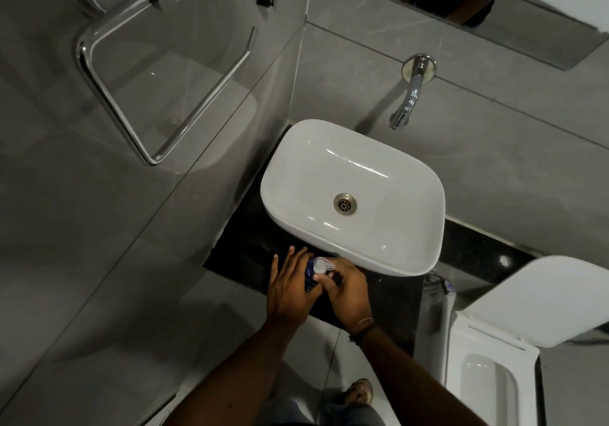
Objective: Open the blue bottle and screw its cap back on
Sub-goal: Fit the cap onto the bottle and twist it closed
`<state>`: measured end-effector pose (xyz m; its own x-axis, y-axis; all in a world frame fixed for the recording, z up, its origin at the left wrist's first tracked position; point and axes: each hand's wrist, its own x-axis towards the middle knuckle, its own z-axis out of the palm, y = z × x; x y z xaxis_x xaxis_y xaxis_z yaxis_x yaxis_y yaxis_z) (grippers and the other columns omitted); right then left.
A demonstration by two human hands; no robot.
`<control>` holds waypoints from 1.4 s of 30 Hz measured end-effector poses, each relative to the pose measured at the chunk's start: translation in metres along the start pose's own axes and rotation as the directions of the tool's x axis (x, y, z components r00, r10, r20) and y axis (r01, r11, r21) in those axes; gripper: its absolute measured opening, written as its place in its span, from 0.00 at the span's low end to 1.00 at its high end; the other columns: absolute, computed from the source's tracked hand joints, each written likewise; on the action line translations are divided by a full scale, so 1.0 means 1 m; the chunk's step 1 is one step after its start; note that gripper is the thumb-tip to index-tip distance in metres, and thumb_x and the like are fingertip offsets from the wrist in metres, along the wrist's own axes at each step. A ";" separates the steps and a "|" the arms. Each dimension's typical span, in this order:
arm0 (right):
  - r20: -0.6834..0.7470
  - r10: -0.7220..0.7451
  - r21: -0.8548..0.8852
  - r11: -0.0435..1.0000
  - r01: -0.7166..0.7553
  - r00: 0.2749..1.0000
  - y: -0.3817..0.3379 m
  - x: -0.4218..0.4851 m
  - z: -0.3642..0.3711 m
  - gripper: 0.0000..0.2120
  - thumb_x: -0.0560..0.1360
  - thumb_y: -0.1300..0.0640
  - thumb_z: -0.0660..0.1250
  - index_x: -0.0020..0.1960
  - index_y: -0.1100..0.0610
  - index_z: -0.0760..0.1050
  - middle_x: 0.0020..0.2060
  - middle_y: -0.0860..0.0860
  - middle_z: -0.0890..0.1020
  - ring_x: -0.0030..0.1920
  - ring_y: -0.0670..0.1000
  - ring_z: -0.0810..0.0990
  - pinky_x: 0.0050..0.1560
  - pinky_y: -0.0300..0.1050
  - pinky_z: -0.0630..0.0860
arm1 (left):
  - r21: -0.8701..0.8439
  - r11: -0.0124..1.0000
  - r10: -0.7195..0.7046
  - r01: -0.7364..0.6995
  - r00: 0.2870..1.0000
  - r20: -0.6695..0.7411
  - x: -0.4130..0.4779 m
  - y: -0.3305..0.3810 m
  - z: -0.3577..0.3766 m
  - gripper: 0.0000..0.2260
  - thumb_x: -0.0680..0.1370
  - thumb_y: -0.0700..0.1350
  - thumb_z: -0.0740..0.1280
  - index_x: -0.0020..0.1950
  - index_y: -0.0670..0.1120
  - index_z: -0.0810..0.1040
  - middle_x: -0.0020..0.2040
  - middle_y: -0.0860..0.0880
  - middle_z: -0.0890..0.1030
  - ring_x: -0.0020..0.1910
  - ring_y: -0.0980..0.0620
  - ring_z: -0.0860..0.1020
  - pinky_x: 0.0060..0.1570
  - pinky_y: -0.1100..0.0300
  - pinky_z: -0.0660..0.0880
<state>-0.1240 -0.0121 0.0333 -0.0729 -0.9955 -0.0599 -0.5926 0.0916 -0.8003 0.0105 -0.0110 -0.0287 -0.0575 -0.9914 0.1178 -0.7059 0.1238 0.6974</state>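
The blue bottle (309, 275) stands on the dark counter (240, 254) just in front of the white basin (356, 237), caught between both hands. The left hand (290, 289) wraps its body from the side — palm and thumb against it, the fingers partly spread and reaching past it toward the basin. The right hand (347, 289) curls over the top, thumb and forefinger pinched on the clear cap (320, 265), which sits at the bottle's neck; whether it is threaded on or loose cannot be told. A chrome tap (407, 102) juts from the grey wall above the basin, and a white toilet (514, 336) sits at the right — lid raised.
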 end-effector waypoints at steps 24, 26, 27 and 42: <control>-0.073 0.175 0.165 0.973 -0.161 0.982 -0.007 -0.002 0.008 0.13 0.68 0.58 0.83 0.41 0.40 0.86 0.38 0.42 0.88 0.41 0.42 0.87 0.47 0.39 0.85 | 0.009 1.000 -0.003 0.002 1.000 0.010 0.002 0.007 -0.007 0.26 0.75 0.47 0.74 0.71 0.43 0.74 0.71 0.45 0.76 0.77 0.44 0.66 0.78 0.40 0.56; -0.103 0.224 0.198 0.960 -0.201 0.969 -0.010 -0.003 0.012 0.18 0.65 0.59 0.85 0.38 0.38 0.84 0.35 0.37 0.87 0.38 0.38 0.86 0.43 0.29 0.81 | 0.002 1.000 -0.023 0.023 1.000 0.017 0.001 0.009 -0.007 0.26 0.75 0.46 0.73 0.72 0.43 0.73 0.72 0.45 0.76 0.78 0.45 0.64 0.79 0.41 0.54; -0.108 0.237 0.204 0.956 -0.212 0.965 -0.009 -0.003 0.013 0.17 0.65 0.60 0.86 0.38 0.39 0.84 0.34 0.37 0.87 0.38 0.37 0.85 0.42 0.29 0.80 | -0.001 1.000 -0.027 0.027 0.999 0.022 0.001 0.009 -0.006 0.26 0.76 0.46 0.72 0.72 0.43 0.73 0.73 0.45 0.75 0.78 0.46 0.63 0.79 0.41 0.53; -0.100 0.217 0.160 0.967 -0.200 0.971 -0.007 -0.006 0.013 0.11 0.69 0.62 0.83 0.51 0.53 0.89 0.40 0.45 0.90 0.44 0.44 0.89 0.53 0.46 0.87 | 0.007 1.000 -0.022 0.021 0.998 0.052 0.001 0.005 -0.005 0.27 0.76 0.47 0.71 0.74 0.43 0.71 0.74 0.46 0.73 0.79 0.47 0.61 0.80 0.43 0.51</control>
<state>-0.1090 -0.0068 0.0309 -0.2798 -0.9444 -0.1724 -0.4296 0.2838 -0.8573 0.0104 -0.0108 -0.0212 -0.0789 -0.9947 0.0657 -0.7120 0.1024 0.6947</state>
